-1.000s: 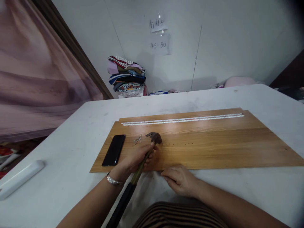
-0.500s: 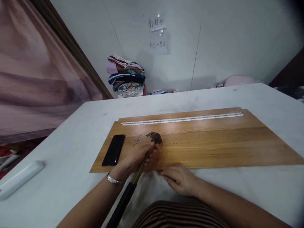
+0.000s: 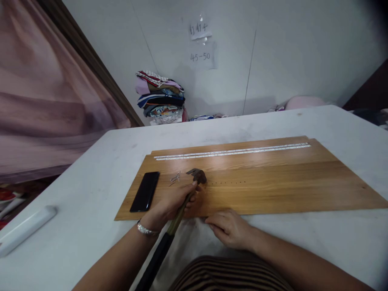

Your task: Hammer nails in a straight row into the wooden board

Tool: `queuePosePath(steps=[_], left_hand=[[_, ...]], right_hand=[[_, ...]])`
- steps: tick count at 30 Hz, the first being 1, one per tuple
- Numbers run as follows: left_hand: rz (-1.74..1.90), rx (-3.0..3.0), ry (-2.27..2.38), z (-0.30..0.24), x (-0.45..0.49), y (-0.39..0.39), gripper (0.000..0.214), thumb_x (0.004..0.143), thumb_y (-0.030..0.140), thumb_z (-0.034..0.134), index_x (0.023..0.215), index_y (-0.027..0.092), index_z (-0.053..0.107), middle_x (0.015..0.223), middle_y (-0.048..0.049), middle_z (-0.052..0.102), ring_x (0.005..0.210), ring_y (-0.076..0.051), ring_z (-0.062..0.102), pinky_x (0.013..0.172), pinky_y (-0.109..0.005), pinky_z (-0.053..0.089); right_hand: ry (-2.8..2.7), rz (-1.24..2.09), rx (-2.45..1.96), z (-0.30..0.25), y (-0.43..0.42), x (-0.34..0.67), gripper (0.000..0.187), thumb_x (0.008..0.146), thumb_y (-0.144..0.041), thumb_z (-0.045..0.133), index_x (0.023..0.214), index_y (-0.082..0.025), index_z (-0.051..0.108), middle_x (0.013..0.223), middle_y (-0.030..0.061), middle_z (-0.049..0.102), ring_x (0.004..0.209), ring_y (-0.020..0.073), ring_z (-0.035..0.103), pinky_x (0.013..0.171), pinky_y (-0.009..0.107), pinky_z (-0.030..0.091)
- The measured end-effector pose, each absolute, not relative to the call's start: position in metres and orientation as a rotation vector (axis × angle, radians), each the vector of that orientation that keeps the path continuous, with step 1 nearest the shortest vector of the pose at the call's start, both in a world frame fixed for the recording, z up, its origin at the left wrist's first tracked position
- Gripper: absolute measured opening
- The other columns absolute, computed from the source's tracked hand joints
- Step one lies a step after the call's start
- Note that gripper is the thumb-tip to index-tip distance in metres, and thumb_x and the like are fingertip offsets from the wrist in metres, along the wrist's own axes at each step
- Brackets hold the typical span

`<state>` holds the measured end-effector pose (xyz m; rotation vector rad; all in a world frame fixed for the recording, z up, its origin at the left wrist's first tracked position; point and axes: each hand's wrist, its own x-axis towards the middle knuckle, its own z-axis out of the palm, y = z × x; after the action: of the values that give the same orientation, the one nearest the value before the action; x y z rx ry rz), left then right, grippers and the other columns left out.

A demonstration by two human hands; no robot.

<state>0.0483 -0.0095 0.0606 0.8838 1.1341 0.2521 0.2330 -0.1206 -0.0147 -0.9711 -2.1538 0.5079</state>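
Note:
My left hand is closed round the upper handle of a claw hammer, whose dark head rests on a long wooden board. Its handle runs back toward my body. A small pile of nails lies just left of the hammer head. A row of small dark nail dots runs along the board right of the head. My right hand rests on the table at the board's near edge, fingers curled loosely, holding nothing I can see. A silver bracelet circles my left wrist.
A black phone lies on the board's left end. Two thin silvery strips run along its far edge. The white table carries a white oblong object at its left edge. Folded clothes are stacked by the wall.

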Motion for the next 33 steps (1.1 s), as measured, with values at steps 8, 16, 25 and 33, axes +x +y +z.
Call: queuePosePath(steps=[8, 16, 25, 33], left_hand=[[0.284, 0.897, 1.129, 0.069, 0.051, -0.009, 0.049, 0.077, 0.062, 0.06, 0.096, 0.017, 0.054, 0.058, 0.0079, 0.042, 0.04, -0.003, 0.031, 0.039, -0.017, 0.018], [0.26, 0.889, 1.131, 0.06, 0.048, -0.009, 0.048, 0.077, 0.061, 0.062, 0.097, 0.017, 0.055, 0.06, 0.0076, 0.042, 0.042, -0.003, 0.033, 0.04, -0.016, 0.021], [0.288, 0.877, 1.137, 0.067, 0.051, -0.009, 0.047, 0.077, 0.059, 0.062, 0.095, 0.016, 0.054, 0.057, 0.0074, 0.042, 0.041, -0.003, 0.033, 0.039, -0.016, 0.02], [0.267, 0.862, 1.124, 0.063, 0.05, -0.011, 0.046, 0.077, 0.06, 0.063, 0.095, 0.018, 0.055, 0.058, 0.0075, 0.042, 0.041, -0.003, 0.032, 0.039, -0.016, 0.019]], right_hand=[[-2.143, 0.499, -0.97, -0.014, -0.12, 0.233, 0.023, 0.09, -0.016, 0.043, 0.096, -0.017, 0.066, 0.075, 0.0058, 0.071, 0.065, 0.0167, 0.064, 0.058, 0.026, 0.045], [-2.136, 0.478, -0.959, -0.012, -0.12, 0.233, 0.024, 0.091, -0.017, 0.042, 0.097, -0.017, 0.065, 0.073, 0.0053, 0.071, 0.064, 0.0163, 0.064, 0.057, 0.025, 0.045], [-2.131, 0.485, -0.958, -0.015, -0.12, 0.233, 0.024, 0.091, -0.017, 0.042, 0.094, -0.017, 0.065, 0.072, 0.0051, 0.07, 0.064, 0.016, 0.063, 0.057, 0.025, 0.044], [-2.139, 0.476, -0.955, -0.012, -0.12, 0.233, 0.024, 0.091, -0.017, 0.042, 0.095, -0.017, 0.066, 0.074, 0.0052, 0.071, 0.065, 0.0162, 0.063, 0.057, 0.026, 0.044]])
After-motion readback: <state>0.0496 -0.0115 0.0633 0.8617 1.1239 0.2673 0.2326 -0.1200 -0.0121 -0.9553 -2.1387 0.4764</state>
